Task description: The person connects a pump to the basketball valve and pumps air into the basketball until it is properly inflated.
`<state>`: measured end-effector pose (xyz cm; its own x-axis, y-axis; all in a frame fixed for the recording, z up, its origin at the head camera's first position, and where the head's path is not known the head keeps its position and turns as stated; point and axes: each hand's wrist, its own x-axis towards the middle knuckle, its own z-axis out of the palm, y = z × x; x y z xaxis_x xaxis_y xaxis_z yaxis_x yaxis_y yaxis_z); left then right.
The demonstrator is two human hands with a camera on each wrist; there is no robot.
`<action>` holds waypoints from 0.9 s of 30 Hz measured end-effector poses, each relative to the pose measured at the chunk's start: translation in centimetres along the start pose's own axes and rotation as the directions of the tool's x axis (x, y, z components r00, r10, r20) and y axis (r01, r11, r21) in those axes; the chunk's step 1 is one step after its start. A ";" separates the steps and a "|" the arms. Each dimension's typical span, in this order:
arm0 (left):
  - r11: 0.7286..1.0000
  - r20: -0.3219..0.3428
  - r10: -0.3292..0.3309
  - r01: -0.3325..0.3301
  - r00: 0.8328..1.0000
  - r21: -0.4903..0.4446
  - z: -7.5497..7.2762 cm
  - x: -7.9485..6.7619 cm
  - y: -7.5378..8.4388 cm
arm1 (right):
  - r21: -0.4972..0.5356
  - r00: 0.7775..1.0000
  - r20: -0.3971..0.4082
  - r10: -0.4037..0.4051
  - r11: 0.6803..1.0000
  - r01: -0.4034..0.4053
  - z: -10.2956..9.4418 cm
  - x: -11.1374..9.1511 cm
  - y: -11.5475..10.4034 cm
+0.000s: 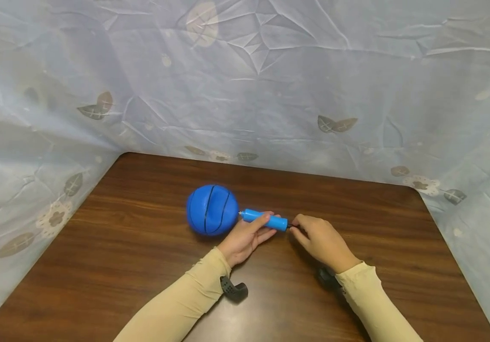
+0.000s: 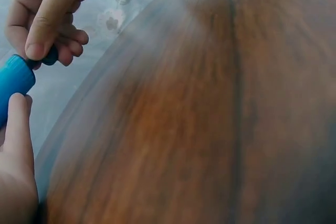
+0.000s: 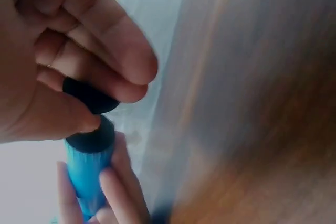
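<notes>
A blue ball [image 1: 212, 210] with black lines and a dent in its side sits on the table. Thin metal at the tip of a blue hand pump [image 1: 277, 223] meets the ball's right side. My left hand [image 1: 247, 237] grips the pump's barrel, thumb on top and fingers beneath. At the barrel's right end, my right hand [image 1: 324, 242] pinches the black pump handle [image 3: 89, 95] between thumb and fingers. The handle stands close to the black end cap [image 3: 93, 137] of the barrel. How deep the needle goes into the ball cannot be told.
The dark brown wooden table [image 1: 121, 266] has rounded far corners. Behind and at both sides hangs a pale, wrinkled cloth [image 1: 245, 95] with leaf and flower prints. A black strap piece [image 1: 234, 289] sits at the left wrist, and another dark piece [image 1: 328, 278] at the right.
</notes>
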<state>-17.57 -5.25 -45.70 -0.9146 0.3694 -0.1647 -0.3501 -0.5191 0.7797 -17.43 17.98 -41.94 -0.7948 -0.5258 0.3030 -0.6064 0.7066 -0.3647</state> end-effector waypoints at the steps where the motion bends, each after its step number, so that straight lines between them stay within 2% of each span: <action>1: 1.000 0.001 -0.006 0.006 1.000 -0.003 0.0 0.0 0.0 | 0.011 1.000 0.005 0.002 1.000 -0.002 -0.1 0.0 -0.1; 5: 1.000 -0.002 -0.006 0.006 1.000 -0.011 0.1 0.0 0.0 | 0.022 0.998 0.055 0.026 0.999 -0.028 -1.0 -0.4 0.7; 11: 0.998 -0.037 0.016 -0.018 0.999 -0.066 -0.3 0.0 0.2 | -0.039 0.988 0.120 0.092 0.995 -0.088 -3.1 -1.4 3.0; 14: 0.997 -0.036 0.019 -0.021 0.999 -0.074 -0.4 -0.1 0.2 | -0.042 0.985 0.136 0.109 0.994 -0.105 -3.5 -1.6 3.6; 20: 0.998 -0.018 0.021 -0.022 1.000 -0.054 -0.2 -0.1 0.1 | -0.027 0.994 0.097 0.058 0.998 -0.056 -2.2 -0.8 2.2; 27: 0.999 0.028 -0.029 0.030 0.999 -0.031 0.2 -0.3 0.0 | 0.072 0.997 0.071 -0.015 0.997 0.010 -0.9 -0.3 -0.1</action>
<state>-17.22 -5.21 -45.56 -0.8978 0.4061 -0.1702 -0.3836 -0.5315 0.7552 -17.09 18.55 -41.19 -0.7853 -0.5684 0.2453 -0.6142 0.6657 -0.4237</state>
